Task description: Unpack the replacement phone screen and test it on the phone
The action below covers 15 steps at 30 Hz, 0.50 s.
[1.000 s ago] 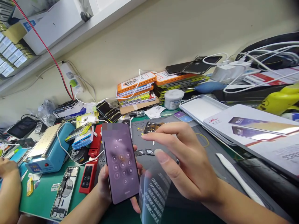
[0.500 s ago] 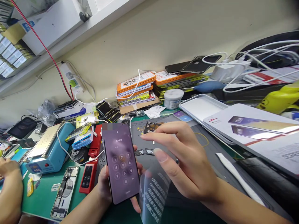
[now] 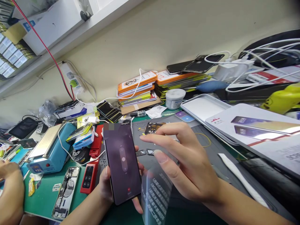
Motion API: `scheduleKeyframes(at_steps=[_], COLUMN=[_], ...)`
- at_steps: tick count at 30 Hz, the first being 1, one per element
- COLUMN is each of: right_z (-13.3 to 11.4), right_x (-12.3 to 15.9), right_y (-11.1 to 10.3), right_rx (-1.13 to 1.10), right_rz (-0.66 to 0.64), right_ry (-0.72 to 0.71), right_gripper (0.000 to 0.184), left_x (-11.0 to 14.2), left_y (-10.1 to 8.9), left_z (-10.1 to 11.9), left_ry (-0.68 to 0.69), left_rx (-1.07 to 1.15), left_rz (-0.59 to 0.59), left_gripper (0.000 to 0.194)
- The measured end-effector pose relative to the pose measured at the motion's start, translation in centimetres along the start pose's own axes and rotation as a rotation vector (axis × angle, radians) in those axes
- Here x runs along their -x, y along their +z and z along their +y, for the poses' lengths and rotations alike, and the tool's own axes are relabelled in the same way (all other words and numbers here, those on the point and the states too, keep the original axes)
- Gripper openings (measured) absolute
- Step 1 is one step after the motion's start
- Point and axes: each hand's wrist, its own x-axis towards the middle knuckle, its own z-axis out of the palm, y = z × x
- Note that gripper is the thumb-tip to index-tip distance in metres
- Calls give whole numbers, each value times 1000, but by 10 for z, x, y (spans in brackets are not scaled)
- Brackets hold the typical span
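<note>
A dark smartphone (image 3: 123, 175) is upright in my left hand (image 3: 104, 184), which is wrapped round its back and edges. Its lit screen carries a vertical slider with a round white dot and a small red icon below. To the right of the phone, my right hand (image 3: 189, 162) hovers with thumb and index finger apart, holding nothing and not touching the screen. A clear film (image 3: 156, 197) with white printed characters hangs beside the phone's lower right edge; what supports it I cannot make out.
A phone with its innards exposed (image 3: 66, 192) lies at the left near a red device (image 3: 89, 178) and a blue machine (image 3: 50, 150). Another person's arm (image 3: 10, 187) is at the far left. Small parts (image 3: 150, 152), a white pry tool (image 3: 243, 179) and a printed box (image 3: 257, 131) lie rightward.
The phone's screen has switched from a number keypad to the vertical slider with a red icon below. Both hands are almost unmoved; the whole view has shifted slightly.
</note>
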Motion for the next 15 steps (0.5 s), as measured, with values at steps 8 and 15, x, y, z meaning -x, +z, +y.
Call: scheduleKeyframes(at_steps=[8,15], right_z=[-1,-3], right_x=[-1,-2], right_y=[-2,-1], right_rx=[-6,6], right_rz=[-101,-235], right_ry=[-133,-262], right_gripper=[40,36], left_x=[9,9], left_y=[-15,-11], left_z=[-4,-2], left_ry=[-99,-50], left_rx=[8,-15], left_rz=[-25,93], left_gripper=[77,75])
